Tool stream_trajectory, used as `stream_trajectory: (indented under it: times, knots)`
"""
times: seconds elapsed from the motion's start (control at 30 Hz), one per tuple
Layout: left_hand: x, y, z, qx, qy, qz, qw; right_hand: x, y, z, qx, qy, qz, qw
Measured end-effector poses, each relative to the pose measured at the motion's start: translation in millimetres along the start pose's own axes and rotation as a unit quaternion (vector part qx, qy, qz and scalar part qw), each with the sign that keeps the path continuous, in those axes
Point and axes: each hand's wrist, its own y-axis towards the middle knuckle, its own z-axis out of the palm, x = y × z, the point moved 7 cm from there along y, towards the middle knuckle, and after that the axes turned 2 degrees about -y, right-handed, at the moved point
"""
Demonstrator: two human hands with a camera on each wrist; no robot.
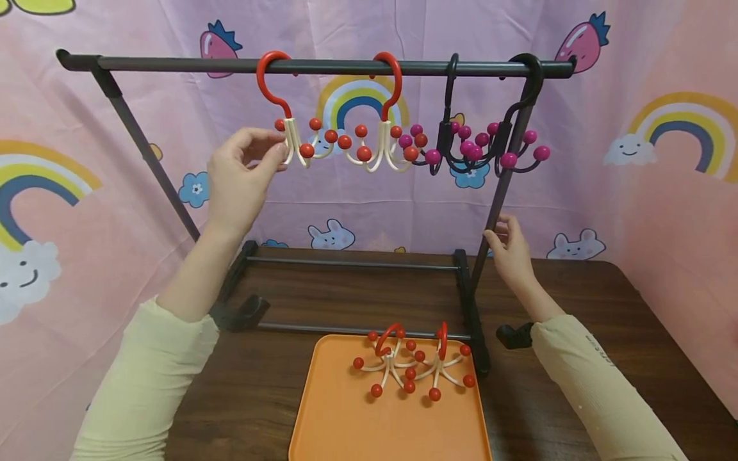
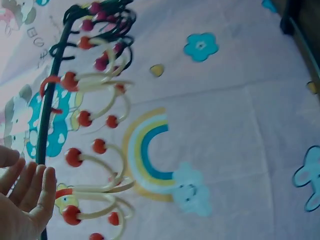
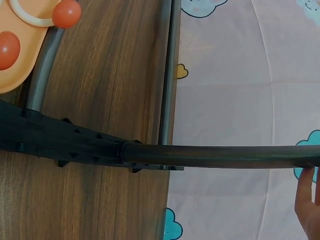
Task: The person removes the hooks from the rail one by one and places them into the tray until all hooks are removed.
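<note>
Two hangers with red hooks and cream arms tipped with red balls, a left one [image 1: 292,141] and a right one [image 1: 384,147], hang from the rack's black top bar [image 1: 340,66]. My left hand [image 1: 245,173] is at the left hanger's stem, fingers loosely bent; in the left wrist view its fingertips [image 2: 49,175] overlap the stem's red end. My right hand [image 1: 512,253] holds the rack's right post [image 1: 497,198], thumb in front. In the right wrist view only a few fingers show, against the tube [image 3: 225,156].
Two black hangers with magenta balls, one [image 1: 446,137] beside another [image 1: 503,137], hang at the bar's right end. An orange tray [image 1: 346,416] on the wooden table [image 1: 242,397] carries two more red-and-cream hangers, one [image 1: 389,362] left of the other [image 1: 440,365]. Black rack feet [image 1: 516,336] stick out.
</note>
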Motion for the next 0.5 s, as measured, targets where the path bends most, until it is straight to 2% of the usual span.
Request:
stream_trajectory:
  times: [0.17,0.23,0.33,0.5]
  knots:
    - [-2.4,27.8,-6.8,-0.035,-0.008,-0.041,0.9985,0,0.2,0,0.000,-0.004,-0.001,1.0000]
    - [-0.6,37.7,-8.3,-0.047,-0.029,-0.063,0.9965,0,0.2,-1,-0.001,-0.006,-0.001,1.0000]
    - [3.2,50.5,-9.6,-0.059,-0.068,-0.098,0.9911,0,0.0,-1,-0.001,-0.009,-0.003,1.0000]
    - [5.2,66.9,-7.7,-0.058,-0.096,-0.129,0.9853,2,0.0,0,0.004,-0.009,-0.006,0.9999]
